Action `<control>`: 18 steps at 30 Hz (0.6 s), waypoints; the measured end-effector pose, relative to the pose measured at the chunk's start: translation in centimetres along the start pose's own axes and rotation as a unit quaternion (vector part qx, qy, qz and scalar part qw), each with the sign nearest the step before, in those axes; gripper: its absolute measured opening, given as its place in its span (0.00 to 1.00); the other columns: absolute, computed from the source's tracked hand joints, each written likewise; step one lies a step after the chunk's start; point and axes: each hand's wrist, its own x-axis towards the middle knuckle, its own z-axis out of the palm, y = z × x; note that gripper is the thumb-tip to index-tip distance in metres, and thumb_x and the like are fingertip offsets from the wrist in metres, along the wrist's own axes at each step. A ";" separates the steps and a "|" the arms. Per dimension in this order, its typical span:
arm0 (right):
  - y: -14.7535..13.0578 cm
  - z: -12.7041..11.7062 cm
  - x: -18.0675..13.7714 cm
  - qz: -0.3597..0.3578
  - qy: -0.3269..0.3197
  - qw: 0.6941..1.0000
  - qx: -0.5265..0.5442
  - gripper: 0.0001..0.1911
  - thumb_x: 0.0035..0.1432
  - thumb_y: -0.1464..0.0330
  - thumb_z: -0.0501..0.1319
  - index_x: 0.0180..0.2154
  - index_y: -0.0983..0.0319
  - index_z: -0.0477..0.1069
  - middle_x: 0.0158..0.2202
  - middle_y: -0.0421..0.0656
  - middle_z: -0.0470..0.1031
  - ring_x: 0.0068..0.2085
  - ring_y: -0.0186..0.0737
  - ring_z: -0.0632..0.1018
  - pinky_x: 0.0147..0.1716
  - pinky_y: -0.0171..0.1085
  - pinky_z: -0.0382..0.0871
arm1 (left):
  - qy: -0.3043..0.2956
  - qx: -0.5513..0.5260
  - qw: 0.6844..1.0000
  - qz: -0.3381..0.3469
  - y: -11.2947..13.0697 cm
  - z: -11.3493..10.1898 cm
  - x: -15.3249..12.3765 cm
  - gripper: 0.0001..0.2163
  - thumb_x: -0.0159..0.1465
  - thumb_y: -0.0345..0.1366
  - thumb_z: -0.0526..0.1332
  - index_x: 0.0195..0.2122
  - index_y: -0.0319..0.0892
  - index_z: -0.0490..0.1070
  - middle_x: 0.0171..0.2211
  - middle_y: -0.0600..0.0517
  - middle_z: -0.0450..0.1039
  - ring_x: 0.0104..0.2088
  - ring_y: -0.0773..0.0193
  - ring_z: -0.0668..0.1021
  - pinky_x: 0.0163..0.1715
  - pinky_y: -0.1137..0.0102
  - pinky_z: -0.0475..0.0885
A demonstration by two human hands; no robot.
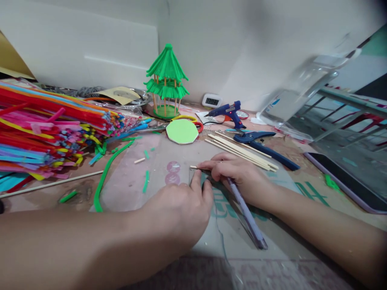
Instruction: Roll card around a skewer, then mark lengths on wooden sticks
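My left hand [181,209] is closed, with its index finger pressed down beside the right fingertips. What it holds, if anything, is hidden, but a clear straight-edged piece shows under the fingers. My right hand [238,173] is curled around a slim purple pen [249,217], whose back end slants toward me and whose tip is out of sight. The right index fingertip touches the end of a short wooden stick [193,166] on the clear plastic sheet [157,149]. Just beyond both hands lies a pale green octagonal disc [182,131].
Bundled pipe cleaners [45,133] fill the left. A green two-tiered pavilion model [166,80] stands behind. A blue glue gun [226,112], wooden sticks [242,151], blue-handled cutters [266,149] and a phone [347,181] lie rightward. Orange-handled scissors [199,127] sit partly under the disc.
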 end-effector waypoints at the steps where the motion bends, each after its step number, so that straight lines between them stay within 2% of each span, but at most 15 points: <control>1: 0.0 0.0 0.0 0.000 -0.001 1.000 0.000 0.11 0.62 0.78 0.58 0.29 0.61 0.71 0.45 0.49 0.82 0.45 0.43 0.81 0.41 0.39 0.76 | 0.005 0.002 1.000 -0.001 0.0 0.1 0.0 0.20 0.66 0.34 0.60 0.58 0.33 0.74 0.54 0.29 0.76 0.20 0.55 0.81 0.13 0.66 0.72; 8: 0.1 -0.1 0.0 -0.009 -0.011 1.000 -0.005 0.11 0.63 0.78 0.58 0.29 0.61 0.71 0.48 0.47 0.82 0.45 0.42 0.79 0.41 0.39 0.75 | 0.054 0.011 0.998 0.001 -0.3 -0.1 -0.3 0.19 0.65 0.32 0.56 0.54 0.34 0.77 0.54 0.34 0.78 0.18 0.59 0.78 0.11 0.68 0.66; 14: 0.2 -0.1 0.0 -0.028 -0.009 0.999 0.019 0.10 0.65 0.77 0.58 0.31 0.62 0.71 0.50 0.46 0.81 0.46 0.39 0.77 0.44 0.38 0.73 | 0.032 0.027 0.999 -0.029 0.0 -0.2 -0.4 0.19 0.68 0.32 0.54 0.56 0.39 0.76 0.57 0.38 0.76 0.20 0.62 0.78 0.14 0.68 0.68; 18: 0.2 -0.2 -0.1 -0.009 -0.025 1.000 0.015 0.10 0.66 0.77 0.57 0.33 0.61 0.71 0.53 0.45 0.80 0.47 0.40 0.76 0.47 0.39 0.72 | -0.008 0.017 1.000 -0.017 0.1 -0.4 -0.5 0.20 0.69 0.33 0.52 0.59 0.36 0.73 0.58 0.34 0.74 0.21 0.62 0.79 0.15 0.69 0.69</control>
